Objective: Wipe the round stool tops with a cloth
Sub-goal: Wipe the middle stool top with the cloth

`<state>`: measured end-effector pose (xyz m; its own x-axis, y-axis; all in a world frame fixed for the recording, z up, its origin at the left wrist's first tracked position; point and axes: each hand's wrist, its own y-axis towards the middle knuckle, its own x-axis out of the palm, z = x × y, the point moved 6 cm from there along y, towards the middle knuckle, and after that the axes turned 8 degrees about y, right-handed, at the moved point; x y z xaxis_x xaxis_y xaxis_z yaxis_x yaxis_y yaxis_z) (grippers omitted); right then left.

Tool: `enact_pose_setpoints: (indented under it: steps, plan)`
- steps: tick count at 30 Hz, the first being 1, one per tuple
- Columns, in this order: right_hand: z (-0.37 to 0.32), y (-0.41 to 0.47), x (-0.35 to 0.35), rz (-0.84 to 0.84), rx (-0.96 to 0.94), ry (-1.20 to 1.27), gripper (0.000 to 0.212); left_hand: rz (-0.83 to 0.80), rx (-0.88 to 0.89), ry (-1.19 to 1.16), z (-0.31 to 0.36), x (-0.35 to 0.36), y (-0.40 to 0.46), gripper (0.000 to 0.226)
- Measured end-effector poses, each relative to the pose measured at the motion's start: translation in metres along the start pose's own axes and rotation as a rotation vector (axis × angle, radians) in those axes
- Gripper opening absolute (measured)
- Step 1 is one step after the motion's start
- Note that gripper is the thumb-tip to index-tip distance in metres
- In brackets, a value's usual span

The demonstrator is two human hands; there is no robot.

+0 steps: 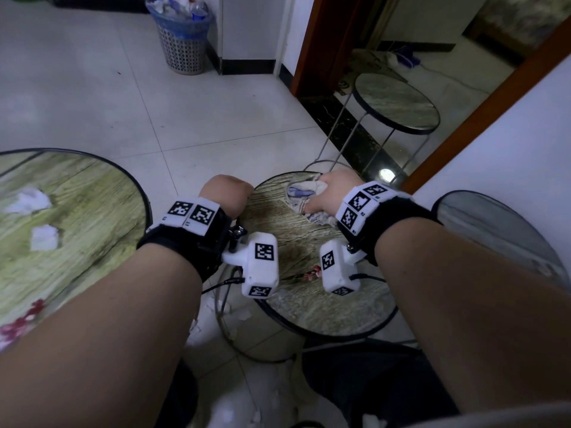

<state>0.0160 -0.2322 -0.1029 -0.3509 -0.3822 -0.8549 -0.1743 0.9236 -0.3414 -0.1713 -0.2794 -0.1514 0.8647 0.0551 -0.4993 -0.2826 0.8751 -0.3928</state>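
A round stool top [309, 307] with a wood-grain print stands low between my arms. At its far edge lies a crumpled whitish cloth [298, 193], gripped by my right hand [332, 196] and pressed onto the top. My left hand [225, 193] rests at the top's far left rim with its fingers curled down over the edge; what they hold is hidden. A larger round top [77, 211] at the left carries two white paper scraps [29, 200]. Another stool [395, 101] stands farther back by the doorway, and a fourth top [500, 236] shows at the right.
A mesh waste basket [182, 38] full of rubbish stands at the back by the wall. White scraps [216, 307] lie on the tiled floor under the middle stool. A brown door frame [482, 118] and a white wall close in on the right.
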Motion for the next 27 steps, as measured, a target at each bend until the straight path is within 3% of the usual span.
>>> enact_pose_setpoints:
  steps: [8,20,27]
  plan:
    - [0.006,-0.027,0.006,-0.008,0.015,0.003,0.03,0.032,0.019,0.137,-0.008,0.0,-0.014,0.038]
    - [0.019,-0.062,0.017,0.012,0.065,0.097,0.032,0.149,0.066,0.332,-0.015,-0.001,-0.036,0.032]
    - [0.025,-0.084,0.022,0.014,0.088,0.13,0.032,0.134,0.064,0.434,-0.014,-0.002,-0.059,0.029]
